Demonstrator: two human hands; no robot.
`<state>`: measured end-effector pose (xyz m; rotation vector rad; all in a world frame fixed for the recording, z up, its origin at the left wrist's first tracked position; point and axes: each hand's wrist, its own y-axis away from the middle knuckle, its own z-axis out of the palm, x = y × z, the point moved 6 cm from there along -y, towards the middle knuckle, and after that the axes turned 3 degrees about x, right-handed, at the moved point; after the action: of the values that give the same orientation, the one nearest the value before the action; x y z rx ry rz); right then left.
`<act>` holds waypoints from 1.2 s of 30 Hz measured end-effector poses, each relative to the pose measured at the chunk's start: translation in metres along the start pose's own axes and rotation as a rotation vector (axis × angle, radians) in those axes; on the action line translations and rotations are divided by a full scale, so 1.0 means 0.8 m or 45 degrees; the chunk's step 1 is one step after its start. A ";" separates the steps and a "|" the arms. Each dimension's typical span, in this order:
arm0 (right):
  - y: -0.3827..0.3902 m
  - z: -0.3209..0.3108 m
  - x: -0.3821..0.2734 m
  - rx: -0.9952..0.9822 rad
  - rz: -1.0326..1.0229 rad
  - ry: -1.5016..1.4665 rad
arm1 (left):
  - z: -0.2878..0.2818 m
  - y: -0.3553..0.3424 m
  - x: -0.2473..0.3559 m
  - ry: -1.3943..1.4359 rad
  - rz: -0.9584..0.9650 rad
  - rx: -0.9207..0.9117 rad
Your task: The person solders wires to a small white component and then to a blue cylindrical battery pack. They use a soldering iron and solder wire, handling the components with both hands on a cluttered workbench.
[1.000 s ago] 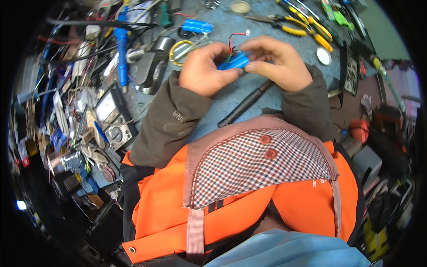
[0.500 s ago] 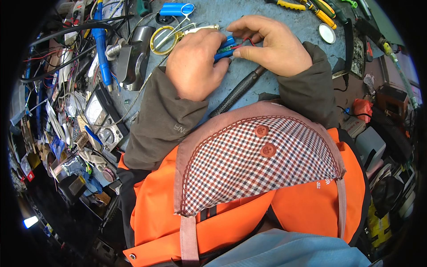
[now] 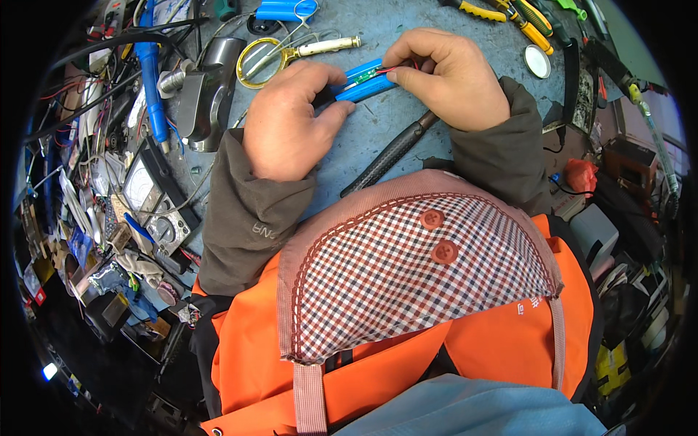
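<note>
A blue battery pack (image 3: 369, 88) lies across the bench top, with a narrow green circuit board (image 3: 367, 75) between its two cells. My left hand (image 3: 287, 123) grips its left end between thumb and curled fingers, hiding that end. At the other end, my right hand (image 3: 462, 83) pinches thin red and black wires (image 3: 396, 68) near the board. Its remaining fingers curl out of sight behind. Below the pack, a black textured tool handle (image 3: 385, 156) rests at a slant, its upper end partly under my right hand.
A gold-rimmed magnifying glass (image 3: 320, 48) and another blue pack (image 3: 280, 10) lie beyond my left hand. Leftward are a metal clamp-like block (image 3: 207, 102), a blue pen-shaped tool (image 3: 150, 87), an analog multimeter (image 3: 171, 229) and tangled cables. Yellow-handled pliers (image 3: 480, 9) and a white lid (image 3: 536, 62) sit far right.
My left hand has shifted left and slightly down, showing more of the pack and its board. The right hand's fingers have closed in on the wires.
</note>
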<state>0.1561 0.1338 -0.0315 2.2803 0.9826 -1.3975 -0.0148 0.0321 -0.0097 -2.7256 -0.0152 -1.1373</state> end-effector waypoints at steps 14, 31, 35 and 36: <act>-0.001 -0.003 -0.007 0.044 -0.086 0.034 | 0.006 0.005 -0.039 0.482 -0.307 0.045; 0.000 -0.004 -0.009 0.061 -0.117 0.095 | 0.010 -0.003 -0.055 0.706 -0.505 -0.050; 0.000 -0.005 -0.009 0.078 -0.127 0.097 | 0.009 -0.002 -0.054 0.667 -0.583 -0.109; 0.000 -0.005 -0.008 0.076 -0.121 0.090 | 0.009 -0.002 -0.054 0.662 -0.587 -0.112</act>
<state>0.1566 0.1335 -0.0236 2.3699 1.0983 -1.4103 -0.0403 0.0379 -0.0449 -2.4714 -0.5531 -1.9807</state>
